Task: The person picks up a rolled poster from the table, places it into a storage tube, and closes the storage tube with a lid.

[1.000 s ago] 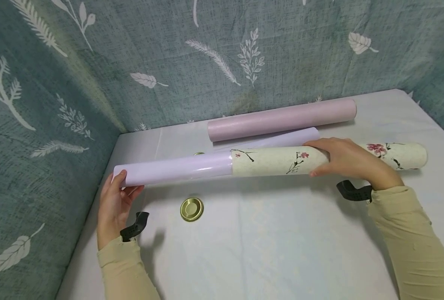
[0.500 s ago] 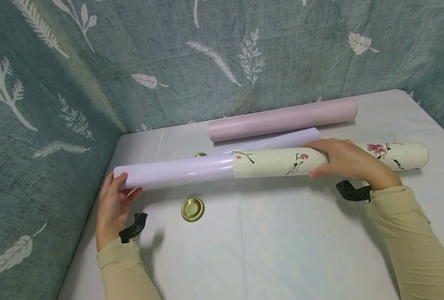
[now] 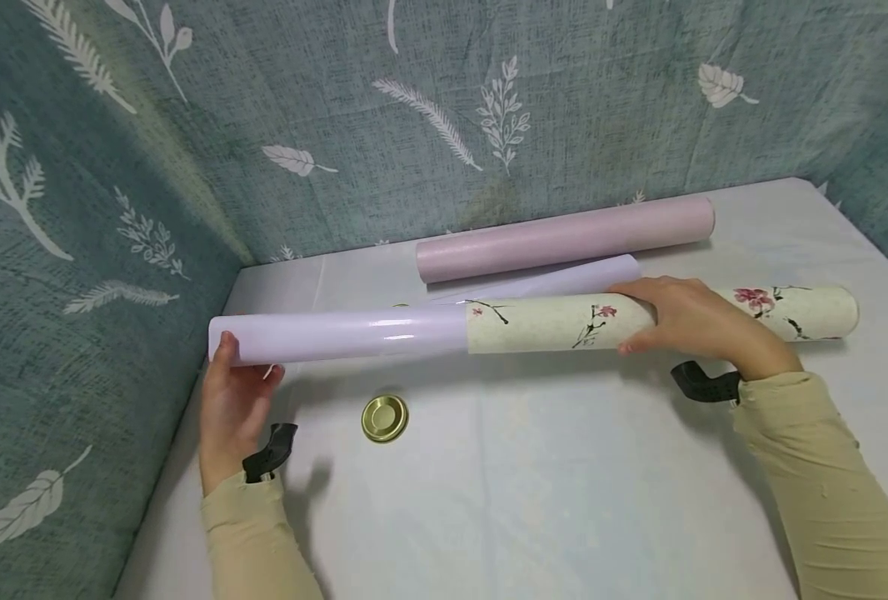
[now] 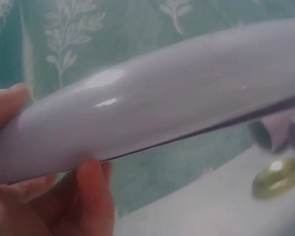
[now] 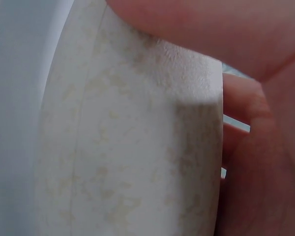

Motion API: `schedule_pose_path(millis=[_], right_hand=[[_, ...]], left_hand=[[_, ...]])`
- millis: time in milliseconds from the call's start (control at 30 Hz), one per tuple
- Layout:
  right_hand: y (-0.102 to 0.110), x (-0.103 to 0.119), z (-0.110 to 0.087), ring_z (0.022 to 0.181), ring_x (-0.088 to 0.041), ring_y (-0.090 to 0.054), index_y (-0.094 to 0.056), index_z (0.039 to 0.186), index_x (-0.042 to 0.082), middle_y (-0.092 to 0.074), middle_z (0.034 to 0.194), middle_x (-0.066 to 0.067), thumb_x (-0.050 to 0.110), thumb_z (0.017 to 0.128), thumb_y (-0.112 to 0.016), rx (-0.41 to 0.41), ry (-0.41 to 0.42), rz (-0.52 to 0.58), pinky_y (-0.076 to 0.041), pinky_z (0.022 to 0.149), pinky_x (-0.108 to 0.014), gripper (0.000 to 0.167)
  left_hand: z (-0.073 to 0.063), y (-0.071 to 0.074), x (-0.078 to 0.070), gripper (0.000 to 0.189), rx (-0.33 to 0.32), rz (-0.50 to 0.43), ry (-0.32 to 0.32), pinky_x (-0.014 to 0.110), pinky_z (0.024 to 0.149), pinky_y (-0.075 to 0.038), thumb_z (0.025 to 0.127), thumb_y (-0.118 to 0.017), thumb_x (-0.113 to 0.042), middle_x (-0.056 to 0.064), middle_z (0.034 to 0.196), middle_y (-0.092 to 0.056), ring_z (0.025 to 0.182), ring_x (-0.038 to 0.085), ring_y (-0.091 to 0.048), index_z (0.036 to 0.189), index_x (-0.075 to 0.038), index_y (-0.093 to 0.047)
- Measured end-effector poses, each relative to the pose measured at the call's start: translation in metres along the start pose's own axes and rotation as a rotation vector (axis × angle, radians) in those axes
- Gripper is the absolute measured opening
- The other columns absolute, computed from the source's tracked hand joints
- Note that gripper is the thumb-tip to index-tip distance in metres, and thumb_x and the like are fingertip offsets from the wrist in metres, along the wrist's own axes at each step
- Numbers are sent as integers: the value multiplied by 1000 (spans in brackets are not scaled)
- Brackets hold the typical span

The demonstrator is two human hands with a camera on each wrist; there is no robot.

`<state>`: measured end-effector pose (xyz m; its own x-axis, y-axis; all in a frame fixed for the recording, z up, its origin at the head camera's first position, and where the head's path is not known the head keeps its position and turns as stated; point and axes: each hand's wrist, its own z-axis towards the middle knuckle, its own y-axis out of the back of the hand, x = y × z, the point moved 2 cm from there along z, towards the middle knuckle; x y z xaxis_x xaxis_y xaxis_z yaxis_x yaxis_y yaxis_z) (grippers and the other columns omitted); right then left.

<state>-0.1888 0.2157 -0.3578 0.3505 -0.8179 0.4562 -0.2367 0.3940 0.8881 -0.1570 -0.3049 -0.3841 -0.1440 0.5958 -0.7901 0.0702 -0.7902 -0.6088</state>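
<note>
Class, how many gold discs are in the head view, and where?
2. One gold disc lies on the table, nearer the person than the held lavender roll; only a sliver of the second disc shows beyond that roll. Others may be hidden.

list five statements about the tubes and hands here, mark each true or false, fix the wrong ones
1. The left hand holds a lilac roll near one end and the right hand grips a flowered tube. True.
2. The flowered tube stands upright. False: it runs sideways across the head view.
3. The pink tube lies beyond the flowered tube. True.
4. A gold lid lies on the table. True.
5. The arms are bare. False: beige sleeves cover them.
</note>
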Motion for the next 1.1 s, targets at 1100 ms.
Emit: schedule_pose_path(millis=[1100], right_hand=[[-1,3,2,111,-24,-44,-46,129,22,-49,124,-7,53,62,-73,-36,-1,37,-37,84,-45,78]], left_hand=[[11,-51,57,20,318,-176,271,45,83,-45,96,-38,-17,15,109,-54,95,35,-58,114,-8,-40]])
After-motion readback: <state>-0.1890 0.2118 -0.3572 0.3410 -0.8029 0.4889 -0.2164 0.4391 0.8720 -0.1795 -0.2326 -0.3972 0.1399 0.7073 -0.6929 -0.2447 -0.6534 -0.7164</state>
